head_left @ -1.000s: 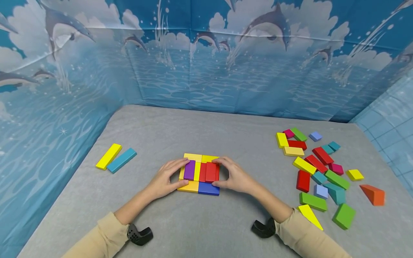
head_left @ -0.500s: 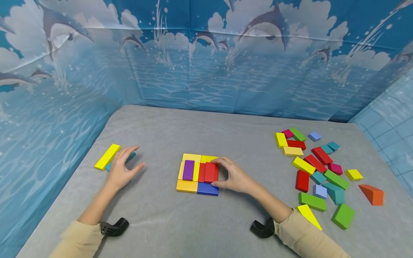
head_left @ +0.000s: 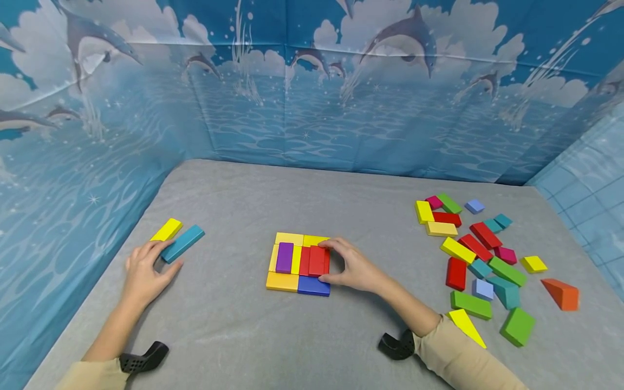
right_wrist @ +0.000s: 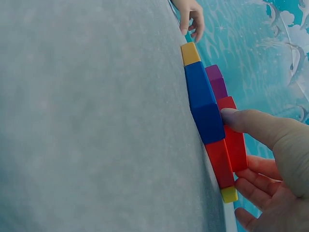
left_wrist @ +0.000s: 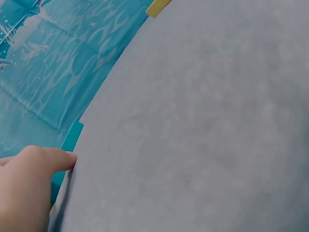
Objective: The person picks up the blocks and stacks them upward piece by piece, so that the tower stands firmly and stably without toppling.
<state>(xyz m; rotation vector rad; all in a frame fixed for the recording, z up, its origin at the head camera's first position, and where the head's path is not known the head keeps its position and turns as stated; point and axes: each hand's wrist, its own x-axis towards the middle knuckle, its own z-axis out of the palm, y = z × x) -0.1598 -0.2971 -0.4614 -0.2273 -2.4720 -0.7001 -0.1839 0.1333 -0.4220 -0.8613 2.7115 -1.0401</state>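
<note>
My left hand [head_left: 146, 273] is at the left, its thumb and fingers around the near end of a teal-blue block [head_left: 184, 242]. In the left wrist view, the thumb lies against the side of the same blue block [left_wrist: 72, 137]. A yellow block [head_left: 167, 229] lies beside it, partly covered by the fingers. At the centre, my right hand [head_left: 353, 265] holds a red block [head_left: 319, 261] by its two ends, thumb near and fingers far. This block lies on a flat rectangle of yellow, red and blue blocks [head_left: 313, 286], alongside another red one and a purple block [head_left: 285, 257].
Many loose wooden blocks are scattered at the right, among them a green block [head_left: 518, 326], an orange wedge [head_left: 563, 294] and a yellow triangle [head_left: 467, 327]. A grey cloth [head_left: 253, 336] covers the table. Behind and at the left hangs a dolphin-print curtain [head_left: 312, 108].
My left hand has left the block rectangle, moved left over the blue block and come down at its near end. The right hand stays on the red block.
</note>
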